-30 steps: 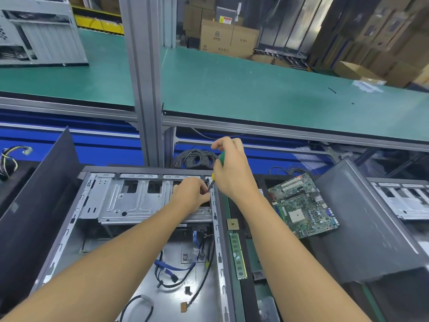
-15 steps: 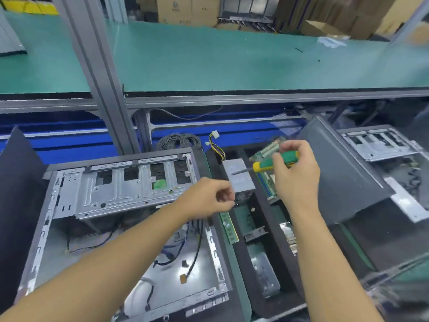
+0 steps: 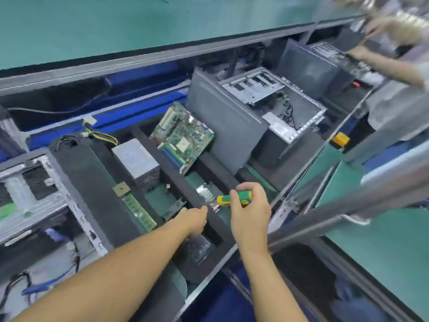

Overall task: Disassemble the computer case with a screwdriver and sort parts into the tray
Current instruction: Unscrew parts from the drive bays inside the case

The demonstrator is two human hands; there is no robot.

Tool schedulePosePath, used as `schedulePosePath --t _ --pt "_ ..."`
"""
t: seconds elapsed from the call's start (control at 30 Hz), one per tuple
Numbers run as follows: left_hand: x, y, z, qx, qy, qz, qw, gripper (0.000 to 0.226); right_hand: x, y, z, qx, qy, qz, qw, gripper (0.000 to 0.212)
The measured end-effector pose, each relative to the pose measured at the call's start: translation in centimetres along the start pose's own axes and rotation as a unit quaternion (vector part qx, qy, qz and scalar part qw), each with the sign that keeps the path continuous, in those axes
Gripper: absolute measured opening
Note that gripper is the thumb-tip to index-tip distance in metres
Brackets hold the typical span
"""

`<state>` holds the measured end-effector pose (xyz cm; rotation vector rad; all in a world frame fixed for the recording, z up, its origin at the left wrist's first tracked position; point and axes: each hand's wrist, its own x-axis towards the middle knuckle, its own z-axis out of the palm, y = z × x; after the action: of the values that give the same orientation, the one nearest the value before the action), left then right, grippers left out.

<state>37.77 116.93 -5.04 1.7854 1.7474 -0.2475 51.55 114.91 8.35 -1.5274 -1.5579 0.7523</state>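
Note:
My right hand grips a green and yellow screwdriver above the black foam tray. My left hand hovers with fingers bunched downward over a tray compartment holding a clear bag of small parts; whatever it pinches is hidden. The open computer case lies at the left with loose cables inside. In the tray sit a motherboard, a grey power supply, a RAM stick and a small square chip.
A second opened case with a dark side panel stands right of the tray. Another person's hands work at the far upper right. A green conveyor runs behind, and a metal frame bar crosses at the right.
Both hands left the case's drive bracket and moved right over the tray. My left hand dropped toward the bag compartment. The view swung right and tilted.

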Motion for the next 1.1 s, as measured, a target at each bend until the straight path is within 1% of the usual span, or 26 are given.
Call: schedulePosePath --t 0.07,0.1,0.23,0.27,0.33,0.37,0.47,0.6,0.67,0.77,0.83,0.9,0.93,1.03,1.1 --pt "1.5 0.0 0.7 0.027 -0.014 -0.008 1.000 0.037 -0.3 0.9 -0.3 0.003 0.004 0.004 1.000 0.014" --pt "2.0 -0.1 1.0 0.022 -0.021 -0.013 0.999 0.042 -0.4 1.3 -0.4 0.003 0.006 0.003 1.000 0.014" --pt "2.1 -0.9 1.5 -0.004 -0.018 0.015 1.000 0.046 -0.5 2.2 -0.6 0.002 0.005 -0.010 1.000 0.016" --pt "1.9 -1.3 1.5 0.001 -0.015 0.028 0.999 0.043 -0.4 2.2 -0.6 0.004 0.002 -0.009 1.000 0.015" --pt "1.7 -1.9 1.6 -0.022 -0.003 0.042 0.999 0.021 -0.1 2.1 -0.4 0.006 -0.001 -0.011 1.000 0.016" --pt "1.6 -2.2 1.5 -0.032 0.000 0.037 0.999 0.017 0.1 1.9 -0.3 0.006 -0.001 -0.016 1.000 0.016" --pt "1.3 -2.5 0.8 -0.035 -0.003 0.030 0.999 0.019 0.5 1.3 0.1 0.010 -0.005 -0.029 1.000 0.014" --pt "0.6 -3.1 0.3 0.042 -0.050 0.042 0.997 0.016 0.7 0.5 0.8 0.006 -0.013 -0.040 0.999 0.011" --pt "0.4 -3.4 0.2 0.043 -0.078 0.033 0.995 0.012 0.6 0.1 1.2 0.010 -0.016 -0.044 0.999 0.012" --pt "0.0 -3.4 -0.4 0.051 -0.100 0.039 0.993 0.020 0.1 -0.2 1.6 0.022 -0.024 -0.050 0.998 0.016" --pt "-0.4 -3.1 -1.1 0.058 -0.102 0.042 0.992 0.032 0.0 -0.2 1.6 0.028 -0.025 -0.053 0.998 0.016" --pt "-1.0 -3.0 -2.3 0.024 -0.102 0.034 0.994 0.046 0.3 -0.6 1.5 0.044 -0.020 -0.043 0.998 0.018" --pt "-1.4 -3.0 -3.2 -0.002 -0.091 0.032 0.995 0.047 0.5 -1.0 1.4 0.062 -0.013 -0.036 0.997 0.022" --pt "-3.7 -3.9 -6.3 -0.091 -0.048 0.029 0.994 0.040 1.6 -3.3 1.2 0.119 0.021 -0.043 0.992 0.035" --pt "-6.0 -5.2 -8.0 -0.162 -0.005 0.015 0.987 0.036 2.0 -5.5 1.5 0.175 0.016 -0.056 0.983 0.037"
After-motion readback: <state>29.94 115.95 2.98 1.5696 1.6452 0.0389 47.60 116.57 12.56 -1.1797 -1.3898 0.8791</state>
